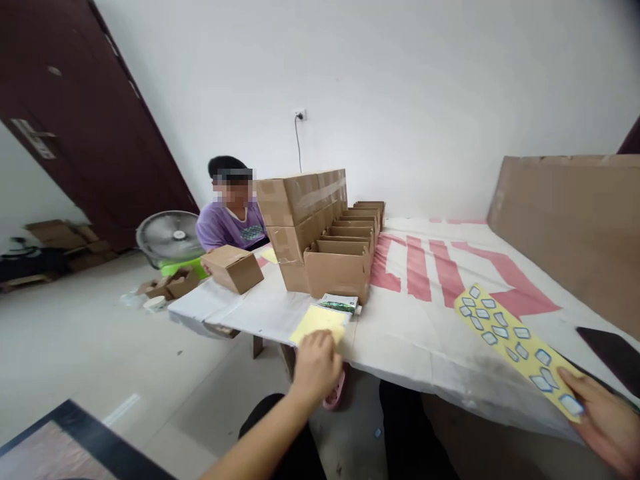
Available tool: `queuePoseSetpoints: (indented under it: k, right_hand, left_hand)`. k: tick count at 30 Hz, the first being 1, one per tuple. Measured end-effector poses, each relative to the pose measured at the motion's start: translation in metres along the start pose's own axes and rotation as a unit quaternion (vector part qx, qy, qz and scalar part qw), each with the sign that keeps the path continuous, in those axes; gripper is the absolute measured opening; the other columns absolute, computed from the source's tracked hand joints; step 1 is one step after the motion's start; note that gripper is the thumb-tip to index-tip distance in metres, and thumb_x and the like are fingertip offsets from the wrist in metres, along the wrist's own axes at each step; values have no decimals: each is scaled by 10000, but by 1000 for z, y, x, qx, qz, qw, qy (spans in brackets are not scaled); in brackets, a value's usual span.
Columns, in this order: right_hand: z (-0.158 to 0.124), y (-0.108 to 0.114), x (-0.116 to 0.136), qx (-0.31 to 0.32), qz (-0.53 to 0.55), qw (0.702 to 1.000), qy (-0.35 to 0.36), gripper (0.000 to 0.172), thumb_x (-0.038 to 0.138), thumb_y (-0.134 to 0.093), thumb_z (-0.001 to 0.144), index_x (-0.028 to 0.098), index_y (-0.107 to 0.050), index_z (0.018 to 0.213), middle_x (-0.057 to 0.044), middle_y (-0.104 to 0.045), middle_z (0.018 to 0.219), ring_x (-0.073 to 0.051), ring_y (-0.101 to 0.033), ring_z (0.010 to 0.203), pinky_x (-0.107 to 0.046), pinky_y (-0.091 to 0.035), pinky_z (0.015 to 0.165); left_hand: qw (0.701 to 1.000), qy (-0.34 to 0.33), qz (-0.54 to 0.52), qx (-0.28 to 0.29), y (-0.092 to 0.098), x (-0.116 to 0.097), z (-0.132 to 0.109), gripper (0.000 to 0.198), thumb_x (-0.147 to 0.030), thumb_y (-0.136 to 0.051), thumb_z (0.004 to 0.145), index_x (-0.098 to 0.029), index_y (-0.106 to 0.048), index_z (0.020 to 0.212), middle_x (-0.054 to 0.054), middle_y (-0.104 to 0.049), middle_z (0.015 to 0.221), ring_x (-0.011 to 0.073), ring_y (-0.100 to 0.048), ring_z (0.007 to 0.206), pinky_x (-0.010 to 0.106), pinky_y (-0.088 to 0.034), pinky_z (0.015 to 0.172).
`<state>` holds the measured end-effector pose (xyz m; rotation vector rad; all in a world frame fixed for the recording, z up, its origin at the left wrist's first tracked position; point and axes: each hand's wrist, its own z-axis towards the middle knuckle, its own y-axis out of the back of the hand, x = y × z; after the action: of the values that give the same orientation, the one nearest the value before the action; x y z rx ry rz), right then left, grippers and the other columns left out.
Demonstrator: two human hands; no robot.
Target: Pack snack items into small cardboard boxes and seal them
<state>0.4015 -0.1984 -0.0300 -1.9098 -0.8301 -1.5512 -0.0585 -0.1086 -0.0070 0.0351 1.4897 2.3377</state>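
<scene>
My right hand [607,413] grips the near end of a long yellow sticker sheet [510,343], which carries several small whitish stickers with blue edges. It holds the sheet up at the right, over the table. At the table's near edge, my left hand [320,363] is closed, fingers curled down over a plain yellow sheet [317,320]. What its fingertips hold, if anything, is hidden. Just behind that sheet lies a flat green and white packet [340,305]. Beyond it a row of open cardboard boxes [337,270] runs back along the table.
Closed cartons [295,230] are stacked beside the open boxes. A person in purple [225,227] sits at the left, touching a closed box [234,269]. A cardboard sheet [570,220] and a dark flat object [610,353] are at the right. A fan [167,237] stands on the left.
</scene>
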Motion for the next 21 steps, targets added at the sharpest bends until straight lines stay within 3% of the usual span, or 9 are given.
queuePoseSetpoints:
  k: [3, 5, 8, 12, 16, 19, 21]
  right_hand:
    - [-6, -20, 7, 13, 77, 996, -41, 125, 306, -658, 683, 294, -535, 706, -97, -677, 757, -298, -702, 749, -399, -594, 549]
    - [-15, -32, 12, 42, 103, 993, -26, 166, 312, -669, 668, 280, -530, 753, -73, -698, 787, -290, -704, 754, -404, -613, 585]
    - [-29, -51, 16, 47, 127, 991, 20, 243, 356, -699, 637, 266, -513, 765, -26, -701, 755, -265, -702, 738, -374, -617, 593]
    - [-35, -84, 12, 73, 159, 984, 34, 300, 362, -733, 611, 240, -546, 812, -9, -700, 732, -242, -699, 742, -341, -607, 596]
    - [-24, -112, 3, 100, 133, 986, 7, 240, 323, -678, 667, 224, -569, 857, -10, -705, 715, -222, -700, 708, -317, -594, 583]
    - [-11, -120, -7, 106, 107, 988, -22, 150, 267, -643, 689, 223, -560, 806, -1, -686, 624, -214, -692, 634, -297, -573, 536]
    - [-4, -120, -13, 104, 98, 989, -29, 120, 240, -634, 689, 227, -545, 769, 12, -666, 569, -204, -681, 590, -280, -555, 507]
  left_hand:
    - [984, -96, -99, 112, -29, -72, -15, 422, -123, -470, 750, -154, -581, 1155, 134, -632, 1207, 312, -503, 1207, 522, -332, 1084]
    - [964, -139, -140, 176, -49, -114, -16, 445, -143, -467, 773, -128, -558, 1208, 159, -617, 1251, 362, -436, 1288, 589, -286, 1100]
    - [951, -181, -170, 184, -74, -167, -10, 414, -193, -446, 830, -120, -549, 1224, 178, -526, 1375, 421, -358, 1337, 670, -240, 1088]
    - [925, -261, -205, 184, -96, -219, 0, 428, -232, -445, 865, -129, -513, 1275, 201, -546, 1336, 400, -402, 1311, 655, -284, 1070]
    - [902, -329, -235, 148, -105, -239, 2, 552, -381, -481, 876, -65, -443, 1327, 247, -502, 1362, 378, -422, 1294, 581, -287, 1101]
    - [899, -334, -251, 135, -102, -228, 0, 568, -520, -554, 819, -104, -530, 1204, 209, -602, 1218, 349, -544, 1137, 504, -414, 1008]
    - [897, -338, -257, 122, -98, -213, -4, 420, -489, -572, 812, -141, -589, 1047, 165, -653, 1067, 305, -593, 1006, 440, -474, 911]
